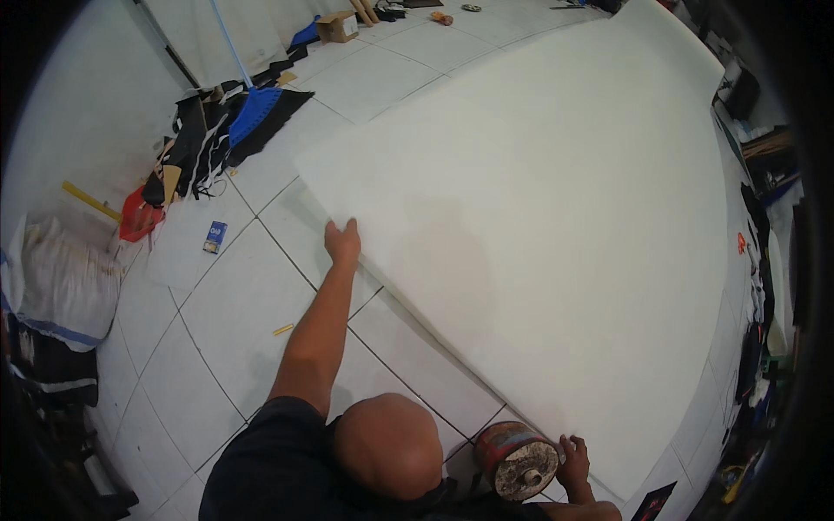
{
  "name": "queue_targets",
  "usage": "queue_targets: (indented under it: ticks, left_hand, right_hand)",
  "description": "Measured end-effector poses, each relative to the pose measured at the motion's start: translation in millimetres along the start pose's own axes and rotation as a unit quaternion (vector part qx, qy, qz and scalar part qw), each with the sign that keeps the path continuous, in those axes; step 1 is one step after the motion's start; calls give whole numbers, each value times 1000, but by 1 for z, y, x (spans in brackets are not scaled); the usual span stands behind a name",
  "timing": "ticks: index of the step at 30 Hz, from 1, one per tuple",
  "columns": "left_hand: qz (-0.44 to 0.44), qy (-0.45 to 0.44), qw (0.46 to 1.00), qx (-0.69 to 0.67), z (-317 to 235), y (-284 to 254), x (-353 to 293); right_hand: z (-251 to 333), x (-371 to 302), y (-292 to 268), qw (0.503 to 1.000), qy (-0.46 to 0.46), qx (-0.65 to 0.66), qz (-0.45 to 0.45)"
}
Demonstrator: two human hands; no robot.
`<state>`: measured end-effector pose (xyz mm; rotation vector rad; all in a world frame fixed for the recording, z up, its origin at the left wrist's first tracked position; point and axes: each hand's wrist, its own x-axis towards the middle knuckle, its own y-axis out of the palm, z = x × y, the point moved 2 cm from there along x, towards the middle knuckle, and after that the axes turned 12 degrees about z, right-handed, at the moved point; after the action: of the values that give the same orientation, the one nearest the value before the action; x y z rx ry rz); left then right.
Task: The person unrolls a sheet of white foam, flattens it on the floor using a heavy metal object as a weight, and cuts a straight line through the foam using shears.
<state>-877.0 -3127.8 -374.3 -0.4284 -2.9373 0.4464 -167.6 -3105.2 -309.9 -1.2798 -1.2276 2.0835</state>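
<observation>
A large white sheet (pixel 556 200) covers much of the tiled floor, its near edge running diagonally past me and casting a thin shadow. With my left arm stretched forward, my left hand (pixel 342 243) grips that edge toward its far left corner, finger and thumb apart across it. My right hand (pixel 574 462) is closed on the same edge near the lower right, its fingertips partly hidden. Just left of it stands a round can (pixel 521 471), stained red-brown, with a crusted top and a knob in the middle. My bare bent knee (pixel 389 445) shows between the arms.
Black scraps (pixel 195 130) and a blue broom (pixel 254 113) lie along the left wall, near a red dustpan (pixel 141 214). A blue box (pixel 215 237) and a yellow piece (pixel 283 330) lie on the tiles. A stuffed white sack (pixel 65 278) stands far left. Clutter lines the right side.
</observation>
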Motion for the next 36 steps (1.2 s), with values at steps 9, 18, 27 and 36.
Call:
queue_targets:
  ticks: [9, 18, 27, 36]
  left_hand:
    - [43, -185, 971, 144, 42, -8, -9]
    - [69, -159, 964, 200, 50, -7, 2]
    - [434, 379, 768, 280, -61, 51, -159]
    - [602, 460, 582, 295, -51, 68, -233]
  right_hand:
    - [2, 0, 5, 1000, 15, 7, 3]
    - [-14, 4, 21, 997, 1, -44, -67]
    - [-4, 13, 12, 996, 12, -32, -81]
    - [-20, 3, 12, 992, 41, 99, -70]
